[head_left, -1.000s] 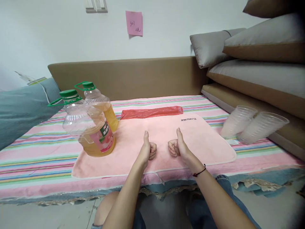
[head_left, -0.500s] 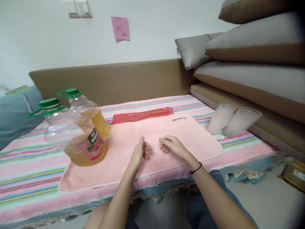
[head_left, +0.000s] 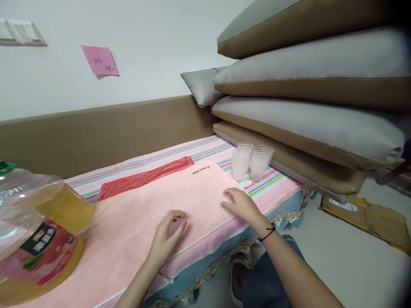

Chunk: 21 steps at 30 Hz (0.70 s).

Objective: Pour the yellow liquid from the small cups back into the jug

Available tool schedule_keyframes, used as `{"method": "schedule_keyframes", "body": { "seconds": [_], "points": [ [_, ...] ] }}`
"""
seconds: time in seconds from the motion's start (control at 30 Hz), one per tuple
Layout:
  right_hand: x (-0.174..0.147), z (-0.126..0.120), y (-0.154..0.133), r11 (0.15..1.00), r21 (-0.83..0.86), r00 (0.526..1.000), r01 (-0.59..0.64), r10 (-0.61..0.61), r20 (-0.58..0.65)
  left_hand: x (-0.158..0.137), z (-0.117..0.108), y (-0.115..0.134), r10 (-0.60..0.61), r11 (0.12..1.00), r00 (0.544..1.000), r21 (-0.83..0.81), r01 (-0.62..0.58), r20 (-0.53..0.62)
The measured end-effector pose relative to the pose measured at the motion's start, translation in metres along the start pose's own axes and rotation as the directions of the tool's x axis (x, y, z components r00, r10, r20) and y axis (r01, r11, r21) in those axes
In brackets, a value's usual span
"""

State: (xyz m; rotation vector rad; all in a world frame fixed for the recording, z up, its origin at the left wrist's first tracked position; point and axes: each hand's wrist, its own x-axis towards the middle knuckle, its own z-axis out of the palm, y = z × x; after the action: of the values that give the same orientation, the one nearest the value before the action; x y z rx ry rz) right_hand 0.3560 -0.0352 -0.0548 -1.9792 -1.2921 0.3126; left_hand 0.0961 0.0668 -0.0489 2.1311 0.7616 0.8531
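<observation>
My left hand (head_left: pixel 170 233) hovers over the pink mat (head_left: pixel 135 222) with its thumb and fingers curved apart and nothing between them. Farther right, my right hand (head_left: pixel 239 204) is over the mat's right side, fingers loosely bent and spread, holding nothing. Beyond it stand stacks of clear plastic cups (head_left: pixel 261 162), close together on the striped cloth; a gap separates them from my right hand. On the left is a large juice bottle (head_left: pixel 41 256) with a pink fruit label, partly cut off by the view. A second bottle (head_left: pixel 69 205) of yellow liquid shows behind it.
A folded red plastic bag (head_left: pixel 144 177) lies along the mat's back edge. Thick grey-brown cushions (head_left: pixel 305 90) are stacked on the right. A pink note (head_left: pixel 100 60) is stuck to the wall. Flattened cardboard (head_left: pixel 369 218) lies on the floor at right.
The view has turned right, so the bottles sit farther left and the cups nearer the middle. My hands have moved apart, the right one closer to the cups.
</observation>
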Motion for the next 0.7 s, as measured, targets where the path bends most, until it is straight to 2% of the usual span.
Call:
{"method": "schedule_keyframes", "body": {
  "seconds": [0.07, 0.17, 0.23, 0.3, 0.47, 0.57, 0.7],
  "points": [
    [0.006, -0.012, 0.012, 0.994, 0.011, 0.987, -0.106, 0.106, -0.119, 0.039, 0.017, 0.019, 0.030, 0.997, 0.999, -0.067, -0.028, 0.036],
    [0.013, -0.024, 0.024, 0.973, 0.039, 0.926, -0.229, 0.230, -0.300, 0.104, 0.053, 0.047, 0.068, 0.986, 0.994, -0.159, -0.053, 0.091],
    [0.016, -0.028, 0.028, 0.968, 0.072, 0.875, -0.241, 0.249, -0.416, 0.143, 0.079, 0.064, 0.096, 0.981, 0.990, -0.181, -0.076, 0.103],
    [0.017, -0.030, 0.029, 0.975, 0.092, 0.848, -0.200, 0.219, -0.483, 0.175, 0.103, 0.077, 0.110, 0.977, 0.986, -0.198, -0.084, 0.123],
    [0.019, -0.032, 0.028, 0.992, 0.063, 0.868, -0.111, 0.128, -0.479, 0.224, 0.140, 0.096, 0.125, 0.975, 0.955, -0.211, -0.069, 0.268],
    [0.019, -0.032, 0.026, 0.993, 0.067, 0.885, -0.101, 0.121, -0.449, 0.238, 0.148, 0.099, 0.177, 0.973, 0.914, -0.207, -0.106, 0.365],
    [0.019, -0.033, 0.021, 0.991, 0.046, 0.904, -0.126, 0.134, -0.406, 0.247, 0.151, 0.097, 0.174, 0.975, 0.906, -0.198, -0.103, 0.385]
  ]
}}
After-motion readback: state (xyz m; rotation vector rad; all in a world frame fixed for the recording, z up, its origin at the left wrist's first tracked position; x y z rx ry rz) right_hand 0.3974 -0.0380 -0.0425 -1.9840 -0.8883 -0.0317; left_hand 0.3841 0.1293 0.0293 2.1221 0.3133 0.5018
